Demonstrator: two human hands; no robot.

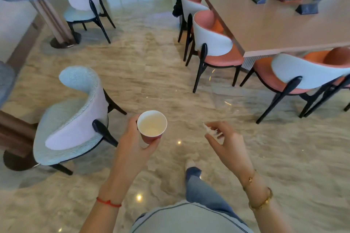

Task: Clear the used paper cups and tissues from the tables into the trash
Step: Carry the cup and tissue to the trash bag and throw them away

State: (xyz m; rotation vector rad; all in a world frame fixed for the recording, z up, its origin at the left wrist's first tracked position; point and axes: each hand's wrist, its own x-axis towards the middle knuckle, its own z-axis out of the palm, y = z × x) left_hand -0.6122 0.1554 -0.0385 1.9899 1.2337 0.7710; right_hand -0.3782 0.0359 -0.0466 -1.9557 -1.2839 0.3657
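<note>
Left hand (132, 138) grips cup (152, 126); right hand (225, 143) pinches tissue (213, 131).

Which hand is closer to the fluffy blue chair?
Left. The left hand, holding the paper cup, is just right of the blue chair. The right hand, pinching a tissue, is farther right, beyond the cup.

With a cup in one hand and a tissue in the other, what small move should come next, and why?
Probably keep walking to find the trash: the left hand grips the paper cup, the right hand pinches a tissue, and no bin is in view.
</note>
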